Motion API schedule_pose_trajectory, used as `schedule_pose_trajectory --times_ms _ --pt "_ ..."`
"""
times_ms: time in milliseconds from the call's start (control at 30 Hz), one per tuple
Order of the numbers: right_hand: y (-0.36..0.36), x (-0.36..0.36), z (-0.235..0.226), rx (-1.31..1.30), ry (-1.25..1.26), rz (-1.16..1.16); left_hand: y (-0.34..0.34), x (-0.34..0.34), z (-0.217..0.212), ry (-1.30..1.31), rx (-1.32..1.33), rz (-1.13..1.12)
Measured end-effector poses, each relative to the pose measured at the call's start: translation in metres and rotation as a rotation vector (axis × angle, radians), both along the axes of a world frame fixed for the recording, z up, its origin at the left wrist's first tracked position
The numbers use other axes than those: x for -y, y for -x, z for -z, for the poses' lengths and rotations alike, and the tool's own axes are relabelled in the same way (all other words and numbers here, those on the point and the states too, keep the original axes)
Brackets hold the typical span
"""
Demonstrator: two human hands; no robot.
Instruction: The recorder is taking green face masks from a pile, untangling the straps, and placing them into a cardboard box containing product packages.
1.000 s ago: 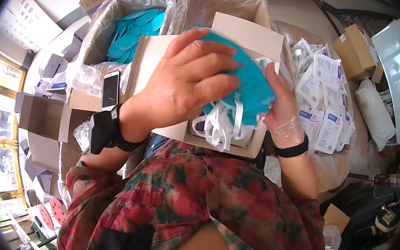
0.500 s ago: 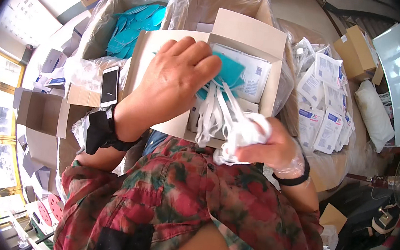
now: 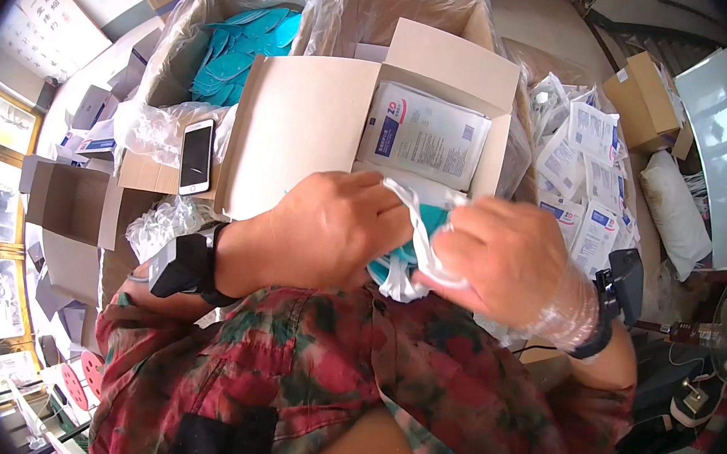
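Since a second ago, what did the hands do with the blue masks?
Both hands, left hand and right hand, lifted the teal masks with white straps out of the open cardboard box and drew them close to the chest, so the white packet in the box now shows. The phone, the bag-lined box of teal masks and the packet pile stayed put.

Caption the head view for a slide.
Both hands, left hand and right hand, grip teal masks above an open carton.

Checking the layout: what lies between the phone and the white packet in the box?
In the head view, the box's bare cardboard flap lies between phone and packet.
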State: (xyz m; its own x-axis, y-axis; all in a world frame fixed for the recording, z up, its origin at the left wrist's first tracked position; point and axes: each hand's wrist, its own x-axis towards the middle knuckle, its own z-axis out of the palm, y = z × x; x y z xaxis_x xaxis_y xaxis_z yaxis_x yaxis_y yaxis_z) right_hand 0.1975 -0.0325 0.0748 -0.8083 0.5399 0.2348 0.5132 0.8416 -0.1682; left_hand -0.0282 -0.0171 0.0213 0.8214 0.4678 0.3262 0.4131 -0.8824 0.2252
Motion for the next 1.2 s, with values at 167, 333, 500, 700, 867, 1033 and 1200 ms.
schedule_pose_trajectory --times_ms 167,333,500,700,867,1033,1200 --pt "-0.023 0.029 -0.014 -0.014 0.528 -0.182 0.02 0.024 -0.027 0.096 0.058 0.266" --pt "-0.103 0.056 -0.026 -0.643 0.9 0.195 0.139 -0.011 -0.02 -0.005 -0.082 -0.658" --pt "-0.088 0.013 0.033 -0.898 1.093 0.723 0.076 -0.026 -0.019 -0.26 0.043 -0.487" --pt "-0.02 -0.033 0.081 -1.311 1.401 0.385 0.035 -0.029 -0.027 -0.316 0.049 -0.421" --pt "0.023 -0.035 0.097 -1.254 1.511 0.029 0.019 -0.03 -0.027 -0.283 0.054 -0.395" --pt "0.02 -0.021 0.076 -0.81 1.588 0.249 0.022 -0.034 -0.025 -0.288 0.084 -0.396" --pt "0.008 -0.007 0.047 -0.73 1.468 -0.061 0.015 -0.03 -0.008 -0.157 0.063 -0.334"
